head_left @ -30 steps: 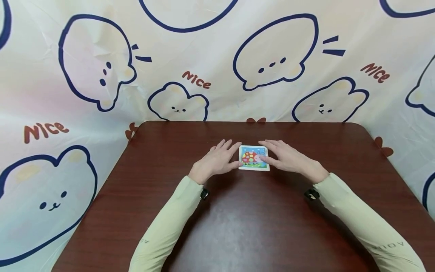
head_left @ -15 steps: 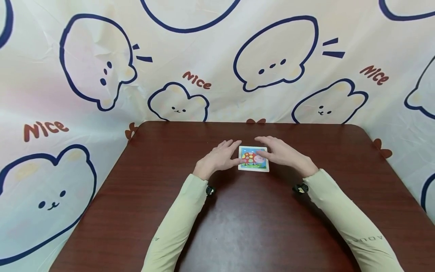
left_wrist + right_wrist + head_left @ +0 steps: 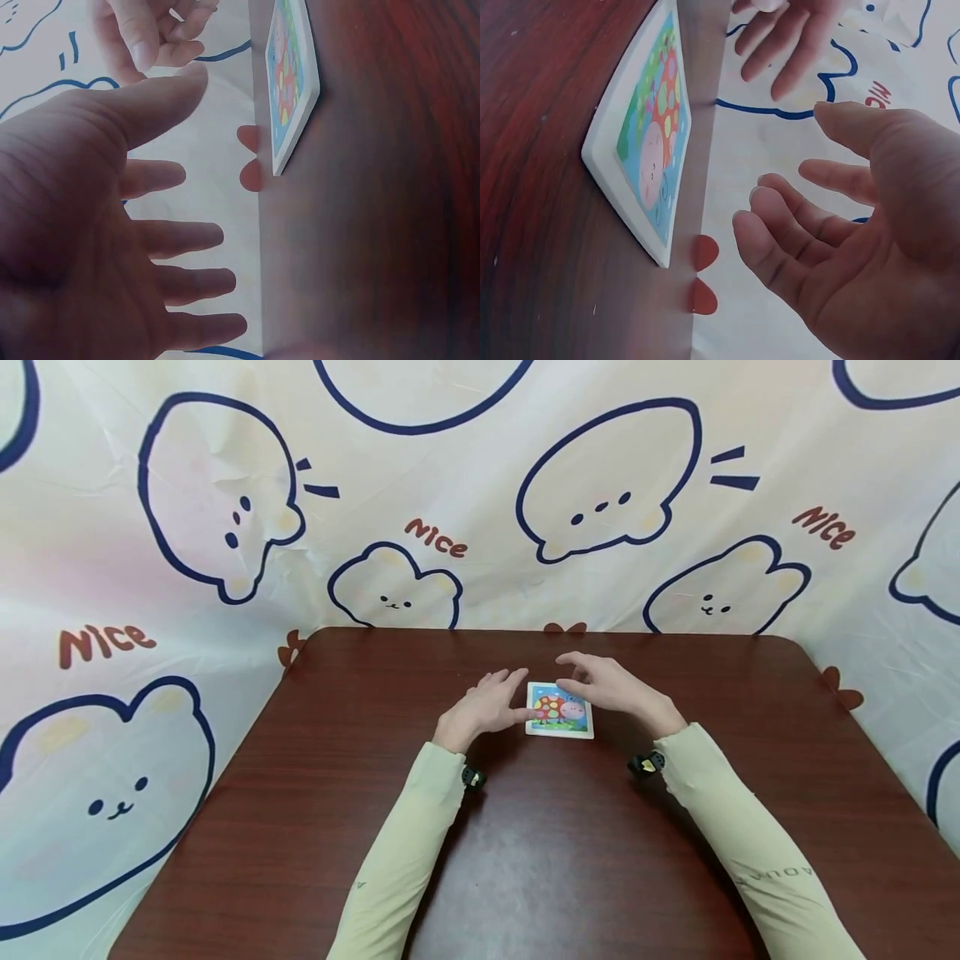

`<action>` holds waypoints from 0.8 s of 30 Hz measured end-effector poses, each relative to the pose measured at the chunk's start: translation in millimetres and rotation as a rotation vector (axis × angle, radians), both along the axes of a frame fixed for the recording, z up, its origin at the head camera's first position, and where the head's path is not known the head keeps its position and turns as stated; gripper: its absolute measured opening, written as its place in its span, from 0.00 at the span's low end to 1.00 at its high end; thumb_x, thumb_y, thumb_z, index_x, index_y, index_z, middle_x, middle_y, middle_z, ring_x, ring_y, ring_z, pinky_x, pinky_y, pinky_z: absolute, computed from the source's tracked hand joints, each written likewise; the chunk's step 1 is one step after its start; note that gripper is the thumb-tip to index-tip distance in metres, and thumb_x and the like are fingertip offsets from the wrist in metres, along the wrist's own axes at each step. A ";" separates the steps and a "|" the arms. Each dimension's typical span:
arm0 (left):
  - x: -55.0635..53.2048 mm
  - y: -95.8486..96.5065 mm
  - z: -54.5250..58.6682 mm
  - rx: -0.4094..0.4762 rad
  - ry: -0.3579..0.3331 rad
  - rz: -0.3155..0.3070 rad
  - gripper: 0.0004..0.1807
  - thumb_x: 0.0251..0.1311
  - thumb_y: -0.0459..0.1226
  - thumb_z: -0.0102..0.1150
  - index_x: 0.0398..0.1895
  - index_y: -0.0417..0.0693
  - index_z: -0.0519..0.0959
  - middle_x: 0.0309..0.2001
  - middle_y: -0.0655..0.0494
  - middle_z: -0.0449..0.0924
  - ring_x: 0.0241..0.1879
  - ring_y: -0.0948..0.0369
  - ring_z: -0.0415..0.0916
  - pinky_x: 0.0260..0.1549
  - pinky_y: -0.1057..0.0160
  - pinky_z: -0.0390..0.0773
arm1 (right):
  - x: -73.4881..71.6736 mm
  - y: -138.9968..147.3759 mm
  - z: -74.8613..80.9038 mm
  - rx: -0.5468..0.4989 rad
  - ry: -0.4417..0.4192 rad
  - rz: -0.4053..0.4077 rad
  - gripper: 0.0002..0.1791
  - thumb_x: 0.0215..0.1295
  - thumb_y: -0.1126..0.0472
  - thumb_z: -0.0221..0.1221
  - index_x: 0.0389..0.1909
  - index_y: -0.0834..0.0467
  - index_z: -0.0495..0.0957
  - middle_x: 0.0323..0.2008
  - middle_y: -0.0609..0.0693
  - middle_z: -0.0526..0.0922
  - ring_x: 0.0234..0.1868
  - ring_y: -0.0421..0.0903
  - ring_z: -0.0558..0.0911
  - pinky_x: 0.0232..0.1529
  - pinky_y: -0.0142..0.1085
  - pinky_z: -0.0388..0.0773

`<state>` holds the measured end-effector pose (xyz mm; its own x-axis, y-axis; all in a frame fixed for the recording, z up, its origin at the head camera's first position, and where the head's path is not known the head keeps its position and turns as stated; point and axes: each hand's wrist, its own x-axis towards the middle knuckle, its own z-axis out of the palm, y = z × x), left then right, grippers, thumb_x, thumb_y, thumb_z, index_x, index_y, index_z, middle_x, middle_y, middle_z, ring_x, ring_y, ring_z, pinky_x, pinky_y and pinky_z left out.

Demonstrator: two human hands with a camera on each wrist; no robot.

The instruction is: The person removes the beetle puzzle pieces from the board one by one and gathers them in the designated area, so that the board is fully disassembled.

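A square picture board (image 3: pixel 558 712) lies flat on the table, with a white border and a ladybug on blue and green. My left hand (image 3: pixel 483 706) is at its left side, its thumb over the board's left edge in the head view. In the left wrist view the fingers (image 3: pixel 187 236) are spread and straight, apart from the board. My right hand (image 3: pixel 615 683) is above the board's far right part. Its fingers (image 3: pixel 802 225) bend loosely around nothing in the right wrist view, and a gap separates them from the board. Neither hand holds anything.
The dark reddish-brown wooden table (image 3: pixel 555 860) stretches toward me and to both sides. Behind and beside it hangs a pale cloth (image 3: pixel 495 585) printed with bear outlines and the word "Nice". A small black device (image 3: pixel 647 765) sits at the right wrist.
My right hand has moved left and toward the table's far edge, its fingers bending more. The left hand has shifted slightly right. The board stays in about the same place.
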<state>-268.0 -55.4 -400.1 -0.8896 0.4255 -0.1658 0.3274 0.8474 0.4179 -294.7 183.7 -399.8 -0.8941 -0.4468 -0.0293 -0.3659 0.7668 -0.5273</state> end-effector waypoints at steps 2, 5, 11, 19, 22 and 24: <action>-1.1 1.8 -2.2 -0.005 -0.005 0.000 0.45 0.62 0.58 0.59 0.78 0.57 0.51 0.77 0.44 0.51 0.77 0.41 0.46 0.69 0.36 0.54 | -2.1 -0.1 -1.0 -0.004 -0.012 -0.006 0.29 0.69 0.46 0.58 0.68 0.50 0.67 0.48 0.56 0.82 0.44 0.51 0.79 0.44 0.44 0.79; -1.7 4.6 -3.8 -0.013 -0.028 0.015 0.45 0.62 0.57 0.59 0.78 0.58 0.51 0.78 0.45 0.50 0.77 0.42 0.44 0.70 0.37 0.53 | -4.4 0.3 -3.4 -0.014 -0.025 -0.014 0.29 0.69 0.45 0.57 0.67 0.51 0.67 0.49 0.57 0.82 0.45 0.52 0.80 0.45 0.45 0.79; -2.9 7.6 -6.3 -0.030 -0.084 0.052 0.45 0.62 0.55 0.61 0.78 0.59 0.51 0.78 0.44 0.48 0.77 0.42 0.42 0.71 0.37 0.51 | -9.8 -0.2 -10.6 -0.023 -0.043 -0.020 0.30 0.69 0.44 0.57 0.67 0.54 0.68 0.50 0.58 0.81 0.46 0.52 0.80 0.47 0.47 0.79; -5.8 10.7 -13.0 -0.055 -0.094 0.041 0.44 0.62 0.54 0.61 0.78 0.58 0.52 0.78 0.43 0.48 0.77 0.41 0.42 0.70 0.38 0.52 | -15.6 -5.3 -16.5 -0.024 -0.054 -0.016 0.27 0.69 0.46 0.58 0.64 0.54 0.72 0.49 0.57 0.82 0.45 0.51 0.80 0.47 0.46 0.78; -5.4 11.1 -14.8 -0.067 -0.091 0.041 0.44 0.62 0.54 0.61 0.78 0.59 0.52 0.78 0.43 0.48 0.77 0.41 0.42 0.70 0.38 0.52 | -17.0 -7.3 -17.9 -0.030 -0.074 -0.011 0.27 0.69 0.46 0.57 0.64 0.54 0.71 0.49 0.58 0.82 0.45 0.52 0.80 0.47 0.47 0.78; -4.9 10.5 -15.4 -0.071 -0.087 0.041 0.44 0.62 0.54 0.61 0.78 0.59 0.52 0.78 0.43 0.47 0.77 0.41 0.42 0.70 0.37 0.52 | -17.9 -9.4 -18.0 -0.035 -0.083 -0.014 0.27 0.69 0.46 0.57 0.64 0.54 0.72 0.49 0.58 0.82 0.45 0.52 0.80 0.48 0.47 0.78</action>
